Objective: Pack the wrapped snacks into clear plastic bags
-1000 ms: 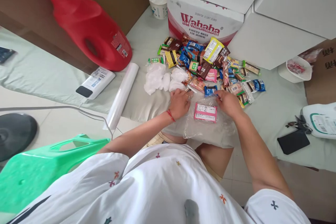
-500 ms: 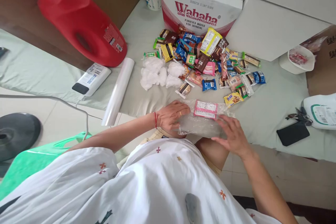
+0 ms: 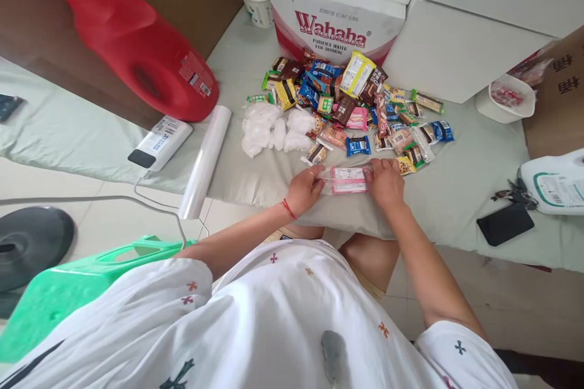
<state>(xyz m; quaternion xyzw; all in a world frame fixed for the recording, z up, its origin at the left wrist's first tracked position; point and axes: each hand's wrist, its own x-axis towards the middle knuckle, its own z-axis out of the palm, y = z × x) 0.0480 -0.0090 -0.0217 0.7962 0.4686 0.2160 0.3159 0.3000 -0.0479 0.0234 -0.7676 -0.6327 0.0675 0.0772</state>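
A pink-and-white labelled packet [image 3: 348, 180] lies in clear plastic wrap near the front edge of the cloth-covered table. My left hand [image 3: 306, 191] is closed on the wrap at the packet's left side, and my right hand [image 3: 385, 183] closes over the right side. Both hands grip the plastic-wrapped packet, though my fingertips are partly hidden. Just beyond them spreads a pile of small wrapped snacks [image 3: 343, 110]. Crumpled white plastic bags [image 3: 260, 126] lie left of the pile.
A Wahaba-style white carton [image 3: 337, 24] stands behind the snacks. To the left are a plastic film roll [image 3: 205, 161], a white power bank [image 3: 160, 143] and a red jug [image 3: 146, 48]. A white tub [image 3: 505, 98], black pouch [image 3: 505, 224] and white bottle [image 3: 557, 182] are at right.
Both hands have moved forward and closed on the wrap. Earlier the plastic lay spread loosely and my right hand was open; now the plastic is gathered around the packet.
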